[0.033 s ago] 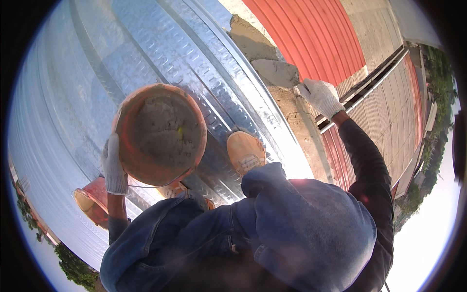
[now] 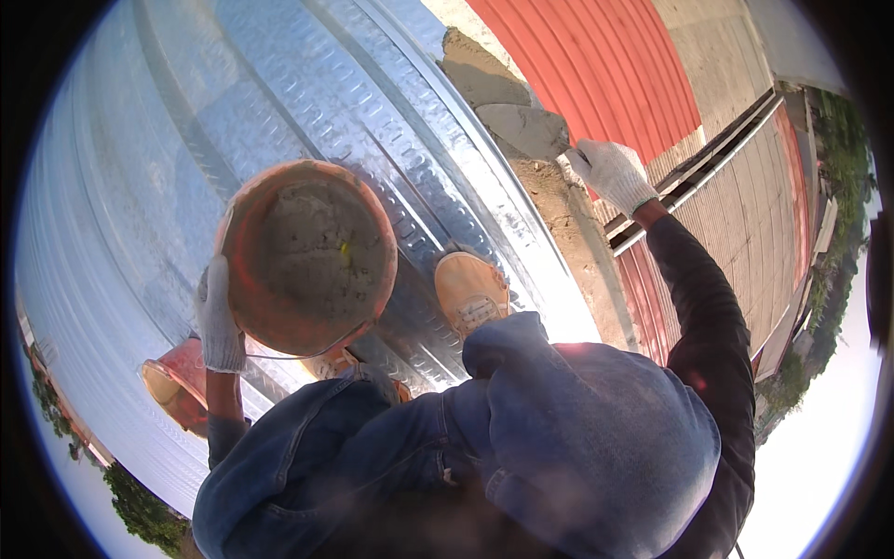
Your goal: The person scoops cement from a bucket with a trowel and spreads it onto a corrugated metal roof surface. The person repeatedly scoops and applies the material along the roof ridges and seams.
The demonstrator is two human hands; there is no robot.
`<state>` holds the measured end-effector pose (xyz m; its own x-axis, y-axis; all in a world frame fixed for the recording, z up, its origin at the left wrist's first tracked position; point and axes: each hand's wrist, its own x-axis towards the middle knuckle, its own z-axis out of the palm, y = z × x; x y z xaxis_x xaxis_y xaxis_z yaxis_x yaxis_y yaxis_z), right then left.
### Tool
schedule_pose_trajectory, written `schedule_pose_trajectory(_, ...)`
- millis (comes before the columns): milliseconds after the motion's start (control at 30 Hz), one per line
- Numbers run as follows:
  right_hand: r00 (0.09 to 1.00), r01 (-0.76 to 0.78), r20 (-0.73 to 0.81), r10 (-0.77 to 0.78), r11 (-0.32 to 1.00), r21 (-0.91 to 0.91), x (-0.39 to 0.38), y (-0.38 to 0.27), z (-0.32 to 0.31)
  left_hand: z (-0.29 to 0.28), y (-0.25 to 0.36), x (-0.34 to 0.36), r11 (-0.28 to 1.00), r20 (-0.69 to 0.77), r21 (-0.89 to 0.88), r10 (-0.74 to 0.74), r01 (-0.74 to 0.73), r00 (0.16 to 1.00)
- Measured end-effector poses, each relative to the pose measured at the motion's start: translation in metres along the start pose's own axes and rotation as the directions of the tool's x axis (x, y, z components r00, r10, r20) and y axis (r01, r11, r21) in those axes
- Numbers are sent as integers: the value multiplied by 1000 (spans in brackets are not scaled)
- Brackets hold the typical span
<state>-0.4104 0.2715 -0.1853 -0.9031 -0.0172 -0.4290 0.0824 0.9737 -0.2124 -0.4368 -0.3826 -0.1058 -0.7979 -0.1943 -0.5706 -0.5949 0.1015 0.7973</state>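
My left hand [image 2: 219, 317], in a white knit glove, grips the side of an orange bucket [image 2: 380, 207]. Grey wet mortar [image 2: 307, 247] fills much of that bucket, with a small yellow fleck on it. At the upper right, my gloved right hand [image 2: 615, 177] is closed round the handle of a trowel [image 2: 526, 129]; the glove hides most of the handle. The trowel's blade lies flat over the top of a narrow masonry wall [image 2: 568, 210]. Beyond the blade, a strip of smoother grey mortar [image 2: 475, 70] covers the wall top.
Shiny corrugated metal roofing [image 2: 233, 102] spreads under my shoes [image 2: 470, 289] and leftward. A second reddish bucket [image 2: 177, 377] lies tipped beside my left forearm. Across the wall are a red ribbed roof [image 2: 596, 74] and weathered grey roof sheets [image 2: 745, 205], with a gap between roofs.
My right hand and the trowel have shifted slightly away from me along the wall. The left hand and bucket look unmoved.
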Motion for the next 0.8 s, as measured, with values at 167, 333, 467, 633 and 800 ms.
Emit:
schedule_pose_trajectory(167,990,123,-56,-130,985,-119,97,-9,-29,6,1,-4,1000,-29,-13,-20,19,999)
schedule_pose_trajectory(333,949,293,-92,-301,952,-92,168,-4,-35,4,-4,-3,999,-38,-31,-10,8,999)
schedule_pose_trajectory(467,971,182,143,-189,981,61,153,-12,-46,-1,-7,-4,1000,-48,-25,-15,14,999)
schedule_pose_trajectory(633,947,28,314,-69,991,133,69,28,-37,12,3,-3,998,-10,-58,-15,15,1000)
schedule_pose_trajectory(800,944,32,318,-85,985,169,-22,59,6,13,7,-1,997,29,-83,1,2,1000)
